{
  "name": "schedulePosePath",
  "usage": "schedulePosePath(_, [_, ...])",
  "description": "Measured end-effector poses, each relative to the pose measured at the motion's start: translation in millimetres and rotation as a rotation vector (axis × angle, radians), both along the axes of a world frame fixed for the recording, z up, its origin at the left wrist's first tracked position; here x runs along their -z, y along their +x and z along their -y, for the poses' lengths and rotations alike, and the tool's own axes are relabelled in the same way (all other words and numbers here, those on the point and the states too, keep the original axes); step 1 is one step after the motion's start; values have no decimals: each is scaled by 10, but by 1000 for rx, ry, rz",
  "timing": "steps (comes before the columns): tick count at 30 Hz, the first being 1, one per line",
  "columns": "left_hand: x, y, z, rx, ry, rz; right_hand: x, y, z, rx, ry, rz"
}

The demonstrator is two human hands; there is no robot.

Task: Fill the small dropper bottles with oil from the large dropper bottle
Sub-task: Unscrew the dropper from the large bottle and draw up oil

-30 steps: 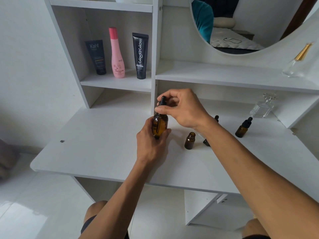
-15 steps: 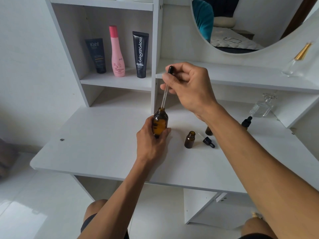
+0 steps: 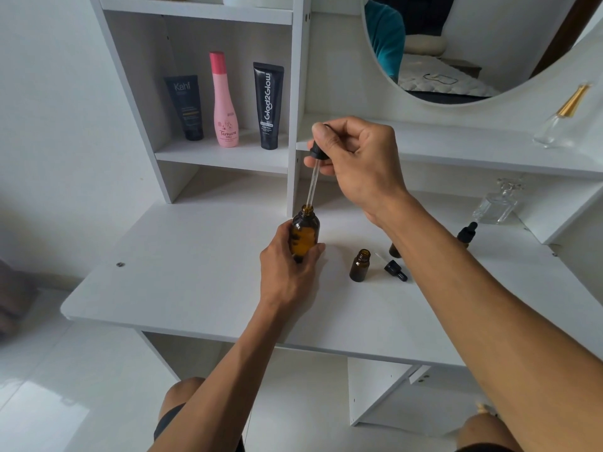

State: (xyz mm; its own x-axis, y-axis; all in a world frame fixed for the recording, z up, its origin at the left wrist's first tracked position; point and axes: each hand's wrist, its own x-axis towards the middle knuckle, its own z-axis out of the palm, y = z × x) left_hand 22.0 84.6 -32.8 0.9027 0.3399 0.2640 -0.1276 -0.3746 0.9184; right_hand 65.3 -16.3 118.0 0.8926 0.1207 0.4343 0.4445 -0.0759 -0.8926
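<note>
My left hand (image 3: 287, 272) grips the large amber dropper bottle (image 3: 305, 234), upright just above the white desk (image 3: 195, 275). My right hand (image 3: 355, 161) pinches the black bulb of its dropper (image 3: 313, 177); the glass tube points down with its tip at the bottle's open mouth. To the right stands a small amber bottle (image 3: 360, 265), uncapped, with its black dropper cap (image 3: 395, 270) lying beside it. A second small bottle (image 3: 394, 251) is partly hidden behind my right forearm. A third, capped small bottle (image 3: 466, 234) stands farther right.
The shelf at back left holds a dark Kahf tube (image 3: 186, 107), a pink bottle (image 3: 224, 101) and a black Glad2Glow tube (image 3: 269, 106). Two clear glass perfume bottles (image 3: 497, 202) (image 3: 564, 119) sit at the right. A round mirror (image 3: 456, 47) hangs above.
My right hand unscrewed the dropper and lifted it out of the large bottle, then lowered it a little; the tube's tip now sits at the bottle's mouth. My left hand stayed put.
</note>
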Motion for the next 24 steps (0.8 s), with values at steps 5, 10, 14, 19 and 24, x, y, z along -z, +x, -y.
schedulePosePath(5, [6,2,-1,-5,-5,3,-32,-1,-2,14,42,20])
schedulePosePath(10, [6,0,0,-4,-7,0,-34,12,-5,20,55,32])
schedulePosePath(14, [3,-11,8,0,-15,0,19,23,-15,16,36,18])
schedulePosePath(19, [-2,1,-5,-2,7,7,90,39,-32,37,-24,28])
schedulePosePath(24, [10,8,0,-6,5,6,194,40,-53,31,-79,36])
